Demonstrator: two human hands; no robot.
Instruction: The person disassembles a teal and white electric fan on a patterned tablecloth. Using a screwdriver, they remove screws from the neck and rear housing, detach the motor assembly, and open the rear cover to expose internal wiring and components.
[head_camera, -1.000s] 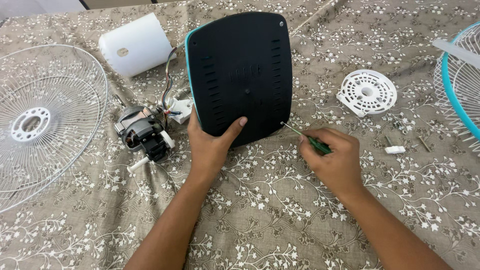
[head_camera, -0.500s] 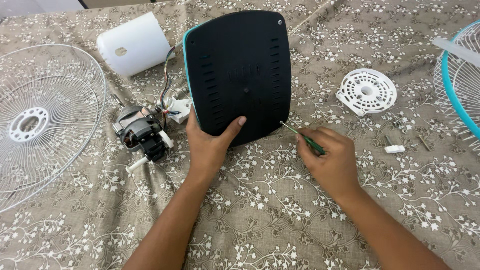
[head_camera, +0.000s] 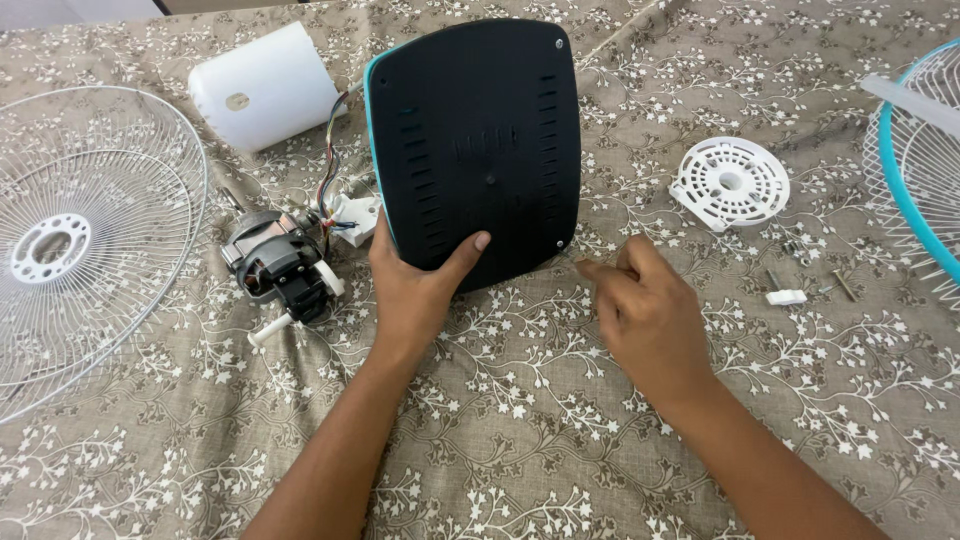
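A black fan base (head_camera: 480, 140) with a teal rim lies bottom side up on the patterned cloth. My left hand (head_camera: 415, 285) grips its near left edge, thumb pressed on the black surface. My right hand (head_camera: 645, 315) is curled just right of the base's near right corner, fingertips close to a small screw (head_camera: 560, 243) there. The green screwdriver it held a moment ago is hidden inside the closed fingers.
A fan motor (head_camera: 275, 262) with coloured wires and a white cylinder cover (head_camera: 262, 85) lie left of the base. A wire fan guard (head_camera: 70, 240) is at far left, another guard with a teal rim (head_camera: 915, 170) at far right. A white round plate (head_camera: 730, 183) and loose screws (head_camera: 800, 275) lie to the right.
My right hand has turned over and closed, so the green screwdriver and its shaft at the base's corner no longer show. The left hand and the base have stayed put.
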